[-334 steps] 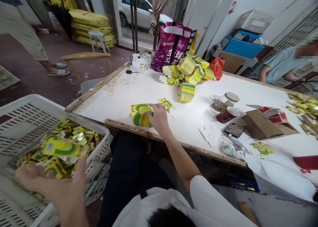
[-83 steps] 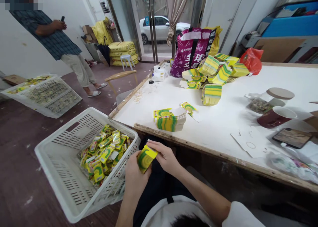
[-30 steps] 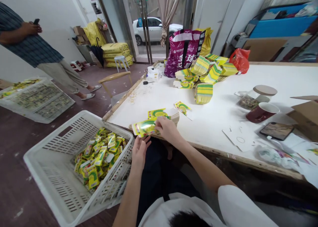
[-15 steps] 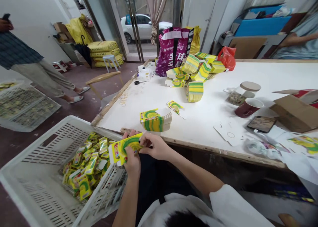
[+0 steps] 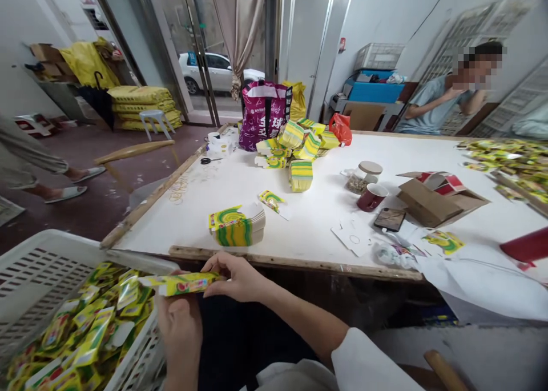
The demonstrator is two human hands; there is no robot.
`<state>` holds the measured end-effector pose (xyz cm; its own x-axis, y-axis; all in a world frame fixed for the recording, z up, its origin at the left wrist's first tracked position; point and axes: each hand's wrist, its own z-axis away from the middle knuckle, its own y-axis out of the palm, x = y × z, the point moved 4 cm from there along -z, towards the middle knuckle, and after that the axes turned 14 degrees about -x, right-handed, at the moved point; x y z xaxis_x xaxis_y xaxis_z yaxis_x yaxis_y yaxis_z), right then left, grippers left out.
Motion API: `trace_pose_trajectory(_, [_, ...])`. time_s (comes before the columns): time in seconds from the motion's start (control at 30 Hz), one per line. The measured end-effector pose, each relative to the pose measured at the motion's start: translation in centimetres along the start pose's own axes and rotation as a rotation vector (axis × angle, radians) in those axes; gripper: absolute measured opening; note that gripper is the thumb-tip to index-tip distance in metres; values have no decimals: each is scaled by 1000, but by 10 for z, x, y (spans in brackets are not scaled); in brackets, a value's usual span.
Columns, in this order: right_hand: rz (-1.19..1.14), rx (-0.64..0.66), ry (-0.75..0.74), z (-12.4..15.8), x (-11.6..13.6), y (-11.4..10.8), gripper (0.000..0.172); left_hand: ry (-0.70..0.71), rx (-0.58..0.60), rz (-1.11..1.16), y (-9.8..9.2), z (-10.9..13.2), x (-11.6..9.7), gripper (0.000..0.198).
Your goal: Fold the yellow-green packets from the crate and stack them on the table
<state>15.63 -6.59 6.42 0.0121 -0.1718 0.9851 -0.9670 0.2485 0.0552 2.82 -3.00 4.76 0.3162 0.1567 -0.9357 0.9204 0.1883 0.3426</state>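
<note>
A small yellow and green carton is held level over the near edge of the crate, its narrow side facing me and its left-end flaps standing out. My left hand supports it from below near the left end, thumb in front and most fingers hidden. At the other end, my right hand grips it between thumb and fingers. Just beyond my right hand, a stack of flat cartons lies on the white table. Below and left, a white crate holds many similar cartons.
A single flat carton, a red mug, a lidded jar, a phone and a cardboard box lie on the table. More carton stacks sit by a purple bag. A person sits at the far right.
The carton has turned from its broad printed face to its narrow side. My view has swung right, bringing a seated person and a heap of yellow packets into sight.
</note>
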Motion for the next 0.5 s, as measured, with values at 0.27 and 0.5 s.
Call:
trace_pose_trajectory(0.27, [394, -96, -290, -13, 18, -21, 14, 139, -67, -73, -32, -7, -29, 32])
trace_pose_trajectory(0.5, [894, 231, -806, 14, 44, -3, 25, 283, 604, -747, -39, -20, -22, 78])
